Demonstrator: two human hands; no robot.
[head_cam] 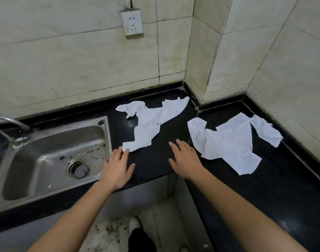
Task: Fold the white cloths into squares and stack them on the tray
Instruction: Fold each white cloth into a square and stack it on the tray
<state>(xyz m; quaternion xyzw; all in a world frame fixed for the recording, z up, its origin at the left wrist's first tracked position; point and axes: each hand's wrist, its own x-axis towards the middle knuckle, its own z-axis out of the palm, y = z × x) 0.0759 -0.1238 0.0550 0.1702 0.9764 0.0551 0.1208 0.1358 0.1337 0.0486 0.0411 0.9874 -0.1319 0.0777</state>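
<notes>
Both hands are extended over the black counter (151, 166) at centre frame, palms down, fingers straight and spread, holding nothing. The left hand (117, 166) sits just right of the sink (106, 137), its fingertips at the lower corner of the centre cloth (148, 128); contact appears likely, but the view does not settle it. The right hand (183, 160) lies near the left edge of the right cloth (226, 144), apart from it. Both cloths lie crumpled and unfolded. The centre one runs toward the wall corner at upper centre, and the right one spreads across the right-hand counter section. A smaller white piece (266, 132) at its upper right may be a separate cloth. No tray is in view, so the stacking location cannot be confirmed. Judgement: folding has not begun. Hazards: the centre cloth's lower corner lies near the sink rim, and a drag toward frame left could pull it into the basin, which carries debris. Twisted layers, if not flattened first, would yield uneven squares. Faint residue on the counter beside the centre cloth could soil the fabric during smoothing.
</notes>
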